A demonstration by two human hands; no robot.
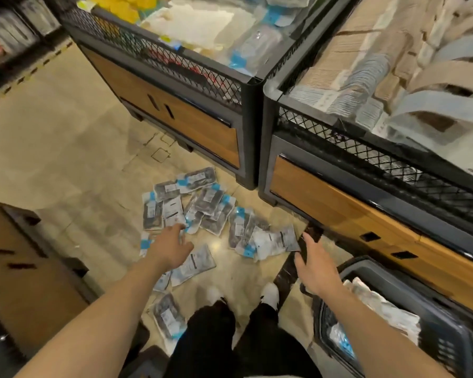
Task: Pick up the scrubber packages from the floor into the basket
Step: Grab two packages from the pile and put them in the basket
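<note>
Reaching down over spilled stock beside display bins [339, 203].
Dark basket [445, 317] near right, partly filled; scrubber packages [202, 205] scattered on floor ahead; left hand [172, 248] spread, empty, perhaps brushing one; right hand [316, 264] unclenched, empty.

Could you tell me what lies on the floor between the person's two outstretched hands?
In the head view, bare glossy beige floor tile separates the left hand from the right hand; clear blue-tagged scrubber packages lie just beyond.

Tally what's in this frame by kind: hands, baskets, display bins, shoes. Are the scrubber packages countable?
Hands: 2, left hand and right hand, both open and empty
Basket: 1
Display bins: 2
White shoes: 2
Scrubber packages on the floor: overlapping, no exact count
Total counted: 7
</note>
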